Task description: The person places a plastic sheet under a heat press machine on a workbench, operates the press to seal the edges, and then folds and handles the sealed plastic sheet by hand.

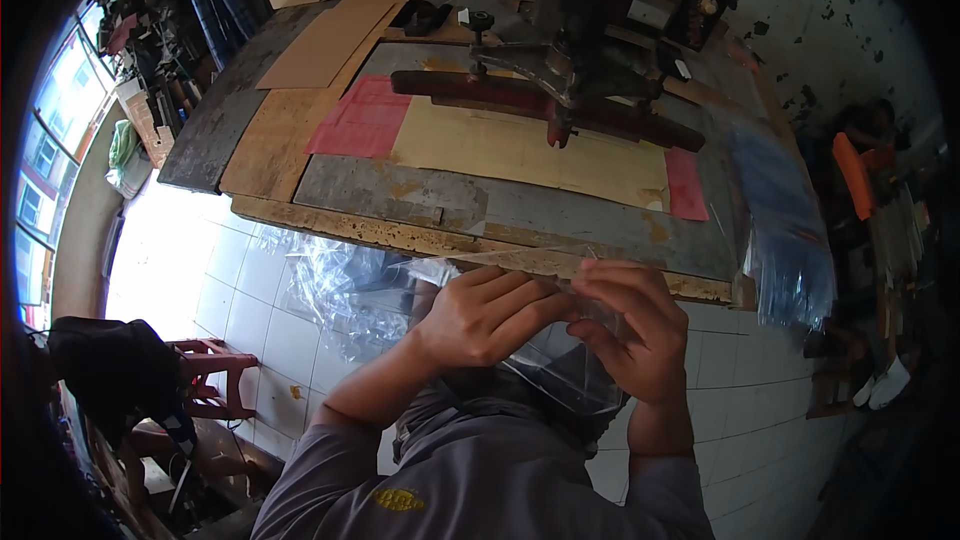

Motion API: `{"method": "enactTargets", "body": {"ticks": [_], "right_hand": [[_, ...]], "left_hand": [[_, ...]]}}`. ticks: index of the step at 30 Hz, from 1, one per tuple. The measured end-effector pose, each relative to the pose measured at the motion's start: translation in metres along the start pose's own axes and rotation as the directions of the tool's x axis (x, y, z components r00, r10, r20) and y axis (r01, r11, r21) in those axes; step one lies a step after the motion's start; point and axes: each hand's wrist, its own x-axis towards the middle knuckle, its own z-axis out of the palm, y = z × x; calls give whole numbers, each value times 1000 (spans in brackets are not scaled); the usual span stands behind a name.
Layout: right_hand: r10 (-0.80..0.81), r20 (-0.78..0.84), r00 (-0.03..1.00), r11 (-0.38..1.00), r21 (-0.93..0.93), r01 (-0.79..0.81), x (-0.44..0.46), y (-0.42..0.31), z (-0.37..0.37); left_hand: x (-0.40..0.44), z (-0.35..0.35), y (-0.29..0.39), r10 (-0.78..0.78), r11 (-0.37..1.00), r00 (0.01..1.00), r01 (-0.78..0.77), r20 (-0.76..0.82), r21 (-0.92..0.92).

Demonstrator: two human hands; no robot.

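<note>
Close to my body, just below the table's front edge, both hands are on a clear plastic sheet (570, 375). My left hand (495, 315) is closed on it, back of the hand up, with its fingertips hidden. My right hand (635, 325) pinches the sheet between bent fingers and thumb, touching or nearly touching the left fingertips. Beyond the hands, a machine with a long dark red bar (640, 127) stands over a yellow sheet (520, 153) with a pink piece (365, 118) at its left and another (687, 185) at its right.
Crumpled clear plastic (345, 290) hangs below the table edge at the left. A stack of clear plastic sheets (785, 230) drapes over the table's right side. Cardboard (325, 45) lies at the back left. A red stool (215, 375) stands on the floor at the left.
</note>
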Motion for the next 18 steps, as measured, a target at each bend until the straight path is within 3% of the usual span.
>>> {"method": "enactTargets", "body": {"ticks": [3,9,12,15,18], "right_hand": [[125,71,990,989,64,-129,-3,-3,-1],[199,-19,980,974,112,-196,-8,5,7],[193,-129,973,980,61,-187,-4,9,8],[192,-137,972,981,46,-187,-6,16,2],[252,-131,959,968,32,-250,-5,18,-5]], "left_hand": [[-1,-1,-3,-32,999,999,34,41,-42],[2,0,-3,-85,991,991,95,103,-96],[12,-6,0,-277,945,958,286,75,-158],[10,-23,-9,-361,916,900,391,243,-88],[-6,-27,-25,-315,930,895,358,316,-86]]}}
